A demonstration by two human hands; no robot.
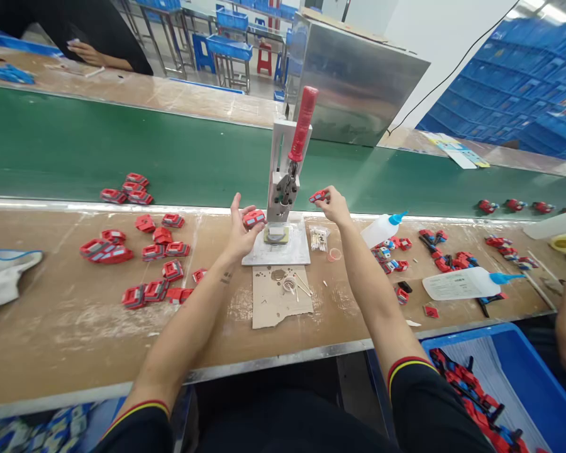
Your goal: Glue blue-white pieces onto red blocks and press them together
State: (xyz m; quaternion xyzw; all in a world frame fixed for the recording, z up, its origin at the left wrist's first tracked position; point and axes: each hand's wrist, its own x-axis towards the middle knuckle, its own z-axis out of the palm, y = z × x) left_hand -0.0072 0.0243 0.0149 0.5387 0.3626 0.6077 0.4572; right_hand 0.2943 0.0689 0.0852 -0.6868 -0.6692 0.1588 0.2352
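My left hand [243,231] holds a red toy car piece [253,218] between thumb and fingers, just left of the toggle press [283,189] with its red handle. Right of the press, my right hand [332,204] grips a smaller red part [317,196] at its fingertips. The press stands on a white base plate [287,253], with a pale yellow block [276,235] under its plunger. Many red and grey pieces [162,235] lie on the bench to the left.
Cardboard [268,308] carries a small cup and sticks. Glue bottles [457,284] and red-blue parts lie right. A blue bin [523,377] stands at the lower right. Behind runs a green belt [193,151]. Other people's arms show at the upper left and right edge.
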